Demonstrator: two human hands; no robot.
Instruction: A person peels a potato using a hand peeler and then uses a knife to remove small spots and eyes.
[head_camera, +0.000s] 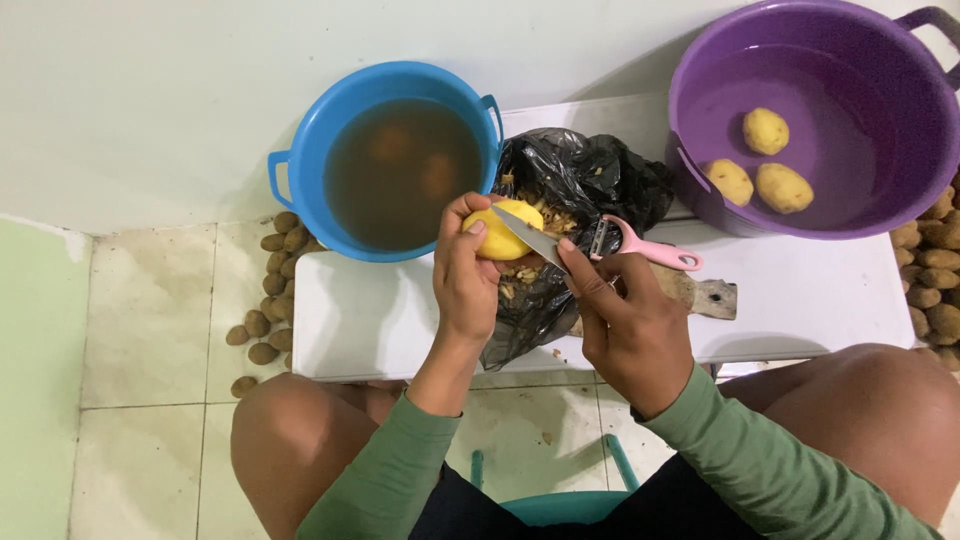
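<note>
My left hand (465, 275) grips a peeled yellow potato (505, 232) above a black plastic bag (575, 200) that holds peelings. My right hand (625, 320) holds a knife (530, 236); its blade rests across the potato's top. A pink-handled peeler (650, 248) lies on the bag's right edge, just beyond my right fingers. Both hands hover over the front of a low white table (800, 300).
A blue tub (395, 160) of murky water with potatoes stands at the back left. A purple tub (810, 120) with three peeled potatoes in clear water stands at the right. Unpeeled potatoes (270, 290) lie on the tiled floor left, and more potatoes (935, 265) at the far right. A wooden board (705, 295) lies under the bag.
</note>
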